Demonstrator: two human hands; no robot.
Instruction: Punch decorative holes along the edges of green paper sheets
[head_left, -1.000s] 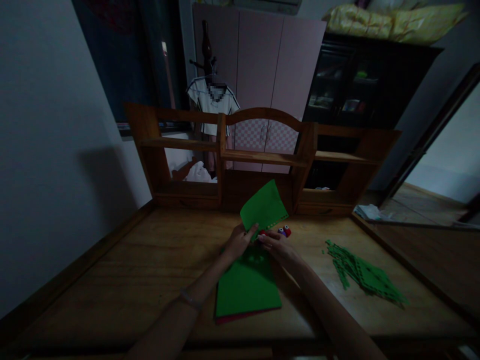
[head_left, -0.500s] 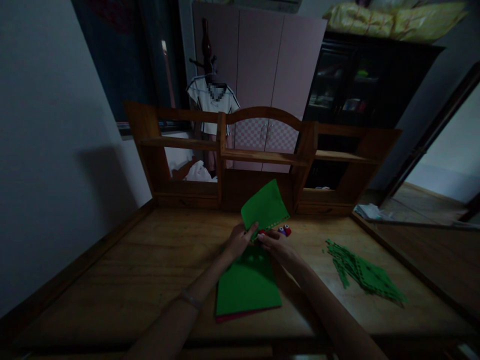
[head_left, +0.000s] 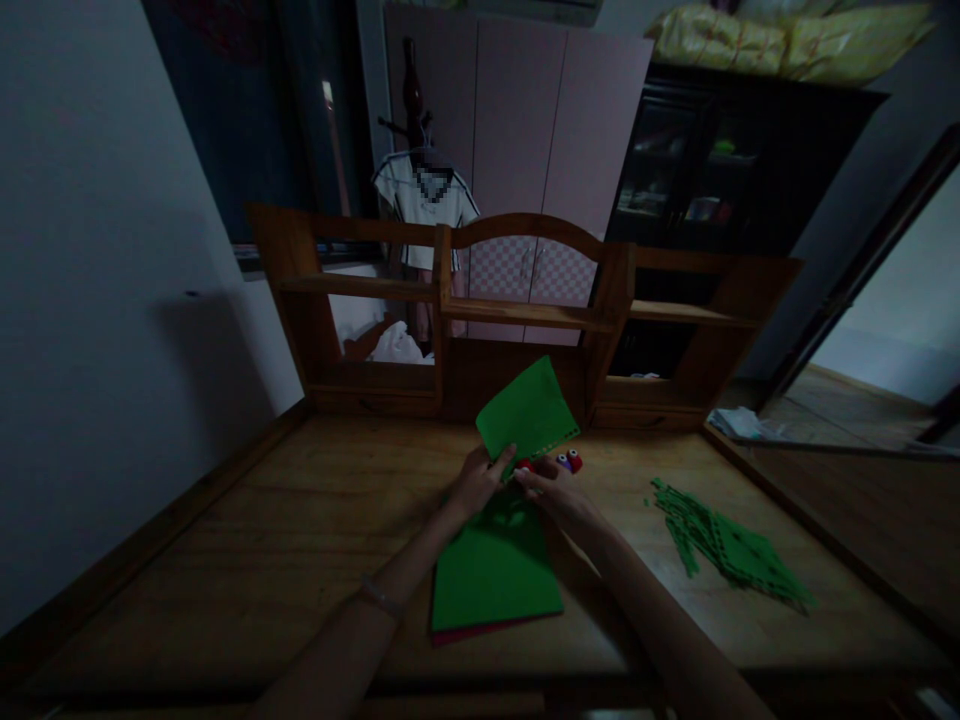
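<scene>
A sheet of green paper [head_left: 525,410] stands tilted up over the desk, pinched at its lower left corner in my left hand [head_left: 476,482]. A row of small punched holes runs along its lower right edge. My right hand [head_left: 555,490] is closed around a small red craft punch [head_left: 523,465] at the sheet's lower edge; my fingers hide most of the punch. Just beyond my right hand sit a purple punch [head_left: 563,462] and another red punch [head_left: 574,460]. Under my hands lies a stack of green paper [head_left: 495,575] with a pinkish-red layer below.
A heap of punched green strips and sheets [head_left: 739,550] lies on the right of the wooden desk [head_left: 300,540]. Wooden shelves [head_left: 525,313] rise along the back edge. A wall [head_left: 112,350] borders the left side.
The green sheet's upper part has tipped slightly to the left. Both hands keep nearly the same place and grip.
</scene>
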